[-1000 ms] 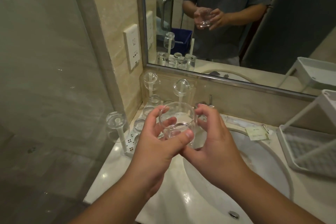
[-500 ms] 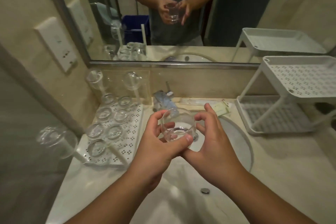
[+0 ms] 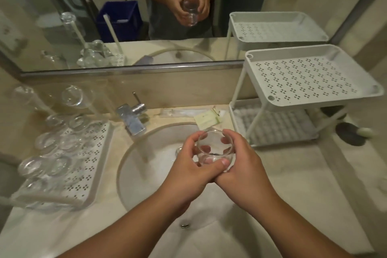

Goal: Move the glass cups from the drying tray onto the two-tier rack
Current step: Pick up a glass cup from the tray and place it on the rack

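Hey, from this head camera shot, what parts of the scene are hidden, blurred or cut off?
- Cups on the drying tray, head view: motion blur smears them, so no exact count.
- Drying tray's left end: cut off by the picture's edge.
- Lower tier of the rack: partly hidden under the upper tier.
- Glass cup: left hand and right hand cover its sides and base.

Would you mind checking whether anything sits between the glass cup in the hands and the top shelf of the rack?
Nothing visible does. Both hands hold the glass cup over the sink, and the rack stands to its right with its top shelf bare.
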Demonstrator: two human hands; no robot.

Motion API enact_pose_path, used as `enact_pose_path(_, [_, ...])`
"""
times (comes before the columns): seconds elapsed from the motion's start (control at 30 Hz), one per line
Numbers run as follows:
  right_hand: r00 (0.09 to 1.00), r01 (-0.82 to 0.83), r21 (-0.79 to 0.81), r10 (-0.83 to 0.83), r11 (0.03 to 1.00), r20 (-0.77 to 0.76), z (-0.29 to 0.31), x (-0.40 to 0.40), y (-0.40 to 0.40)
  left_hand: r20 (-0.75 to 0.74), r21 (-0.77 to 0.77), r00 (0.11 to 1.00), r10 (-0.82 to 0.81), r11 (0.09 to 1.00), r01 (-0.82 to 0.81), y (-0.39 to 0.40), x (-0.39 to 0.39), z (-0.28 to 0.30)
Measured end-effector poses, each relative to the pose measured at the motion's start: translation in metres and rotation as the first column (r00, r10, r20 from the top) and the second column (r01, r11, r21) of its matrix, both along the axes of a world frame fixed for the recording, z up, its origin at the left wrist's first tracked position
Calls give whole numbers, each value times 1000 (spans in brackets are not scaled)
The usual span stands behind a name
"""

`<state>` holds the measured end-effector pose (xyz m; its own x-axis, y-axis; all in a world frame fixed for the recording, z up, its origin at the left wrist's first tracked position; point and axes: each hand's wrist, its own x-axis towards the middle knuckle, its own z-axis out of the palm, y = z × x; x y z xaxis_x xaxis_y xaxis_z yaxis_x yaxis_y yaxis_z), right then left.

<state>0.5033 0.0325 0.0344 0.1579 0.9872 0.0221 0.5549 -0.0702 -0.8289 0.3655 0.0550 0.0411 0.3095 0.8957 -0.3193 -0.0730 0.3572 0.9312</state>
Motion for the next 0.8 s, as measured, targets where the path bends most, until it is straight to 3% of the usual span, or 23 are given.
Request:
enact_pose_path(0.27, [998,59,-102,-61,993,-17,-36,88,0,-141,-87,982,-125,990,114,7,87,-30])
enact_pose_path(0.4, [998,64,-109,-65,992,-8,-53,115,2,-141,-123,977,-158,982,141,10,115,-45])
enact_pose_path(0.8, [991,113,-11,-112,994,70,-93,158,28,-333,-175,940,-80,984,21,20,150,-67])
